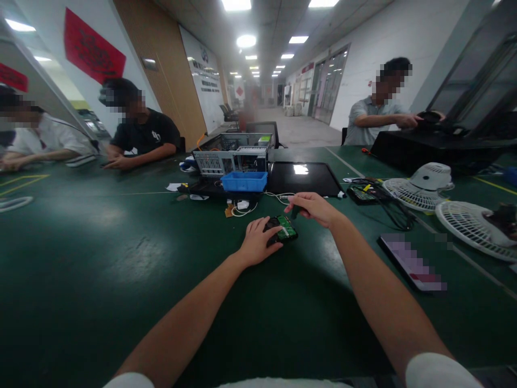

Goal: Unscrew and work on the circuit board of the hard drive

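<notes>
A hard drive (286, 228) lies on the green table with its green circuit board facing up. My left hand (258, 241) rests over its left side, thumb and fingers spread across it and holding it against the table. Just above the drive's right end, my right hand (313, 207) is closed, pinching a short dark tool (296, 210) that points down. Its shape suggests a screwdriver, but the tip is too small and blurred to make out. Behind the drive lie a white cable (243, 212) and a small brown piece (229, 210).
A blue bin (244, 181) stands before an open computer case (230, 156), beside a flat black panel (305, 179). To the right are a phone (410, 263), two white fan parts (428, 186) and another circuit-board device (365, 194). Several people sit around the table (100, 258).
</notes>
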`<state>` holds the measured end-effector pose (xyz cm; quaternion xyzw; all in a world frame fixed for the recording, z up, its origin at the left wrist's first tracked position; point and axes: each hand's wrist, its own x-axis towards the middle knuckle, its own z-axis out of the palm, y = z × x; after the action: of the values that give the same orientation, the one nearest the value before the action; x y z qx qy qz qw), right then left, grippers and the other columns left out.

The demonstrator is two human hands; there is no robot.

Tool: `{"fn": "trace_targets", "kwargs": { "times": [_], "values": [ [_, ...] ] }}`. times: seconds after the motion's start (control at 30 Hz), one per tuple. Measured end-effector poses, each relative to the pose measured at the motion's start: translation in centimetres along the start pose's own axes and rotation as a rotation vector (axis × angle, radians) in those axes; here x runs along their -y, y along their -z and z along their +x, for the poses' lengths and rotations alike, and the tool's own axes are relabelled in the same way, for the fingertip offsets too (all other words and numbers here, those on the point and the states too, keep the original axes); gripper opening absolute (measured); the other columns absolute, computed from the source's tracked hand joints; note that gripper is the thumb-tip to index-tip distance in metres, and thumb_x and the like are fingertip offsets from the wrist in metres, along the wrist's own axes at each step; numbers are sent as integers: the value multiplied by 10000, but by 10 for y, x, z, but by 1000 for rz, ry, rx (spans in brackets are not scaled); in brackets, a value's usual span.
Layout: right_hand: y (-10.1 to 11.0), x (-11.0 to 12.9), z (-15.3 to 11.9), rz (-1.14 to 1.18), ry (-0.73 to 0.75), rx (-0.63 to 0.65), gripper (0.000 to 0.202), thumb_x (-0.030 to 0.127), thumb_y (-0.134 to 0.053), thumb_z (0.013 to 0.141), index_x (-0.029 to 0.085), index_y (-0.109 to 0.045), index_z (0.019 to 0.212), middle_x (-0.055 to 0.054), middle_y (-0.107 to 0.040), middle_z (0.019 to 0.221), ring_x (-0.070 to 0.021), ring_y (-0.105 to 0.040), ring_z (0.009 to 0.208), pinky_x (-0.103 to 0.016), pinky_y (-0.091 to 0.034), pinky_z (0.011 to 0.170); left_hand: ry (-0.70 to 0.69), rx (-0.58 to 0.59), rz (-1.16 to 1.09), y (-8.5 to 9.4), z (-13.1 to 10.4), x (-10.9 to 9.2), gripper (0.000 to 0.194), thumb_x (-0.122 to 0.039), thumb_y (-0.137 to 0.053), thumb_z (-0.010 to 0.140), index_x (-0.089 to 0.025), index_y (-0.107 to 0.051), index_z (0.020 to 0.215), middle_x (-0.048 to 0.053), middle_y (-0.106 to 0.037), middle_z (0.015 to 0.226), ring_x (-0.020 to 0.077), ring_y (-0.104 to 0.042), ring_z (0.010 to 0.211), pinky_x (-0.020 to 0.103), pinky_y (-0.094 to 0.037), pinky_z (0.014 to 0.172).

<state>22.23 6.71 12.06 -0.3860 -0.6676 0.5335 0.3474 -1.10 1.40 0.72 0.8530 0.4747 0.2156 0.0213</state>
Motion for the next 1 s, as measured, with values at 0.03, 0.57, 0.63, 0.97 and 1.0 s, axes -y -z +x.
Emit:
{"fn": "trace_targets", "kwargs": {
  "times": [0.03, 0.57, 0.63, 0.97, 1.0],
  "values": [
    [-1, 0, 0, 3, -2, 17, 396, 549, -674, 852, 154, -683, 822, -105, -753, 985, -43, -364, 454, -242, -192, 397, -2, 0, 0, 0, 0, 0, 557, -538, -683, 889, -402, -548, 1412, 54, -320, 1598, 369, -302, 1434, 591, -285, 1137],
    [-2, 2, -3, 36, -15, 60, 407, 585, -647, 865, 179, -681, 855, -64, -715, 893, -60, -405, 479, -236, -186, 399, -2, -2, -15, 3, -1, -2, 549, -534, -683, 890, -391, -558, 1404, 57, -323, 1600, 379, -306, 1435, 596, -289, 1137],
    [-2, 2, -3, 25, -9, 60, 366, 540, -681, 842, 174, -699, 841, -66, -722, 895, -59, -400, 483, -240, -189, 410, -4, 3, -22, 4, -1, -2, 541, -534, -680, 891, -392, -562, 1400, 54, -328, 1598, 379, -310, 1432, 600, -291, 1135],
    [-2, 1, -1, -7, 0, 77, 334, 493, -685, 839, 161, -723, 827, -82, -749, 937, -59, -393, 493, -239, -226, 428, 3, -4, -18, 5, -1, -3, 543, -527, -692, 885, -394, -566, 1396, 57, -347, 1589, 375, -321, 1425, 598, -295, 1132],
    [-3, 1, -1, 1, -7, 84, 331, 491, -687, 837, 162, -714, 826, -84, -753, 946, -58, -400, 487, -239, -230, 423, 6, -5, -16, 4, -1, -3, 542, -525, -695, 883, -395, -567, 1394, 55, -352, 1586, 374, -321, 1424, 596, -295, 1133]
  ]
}}
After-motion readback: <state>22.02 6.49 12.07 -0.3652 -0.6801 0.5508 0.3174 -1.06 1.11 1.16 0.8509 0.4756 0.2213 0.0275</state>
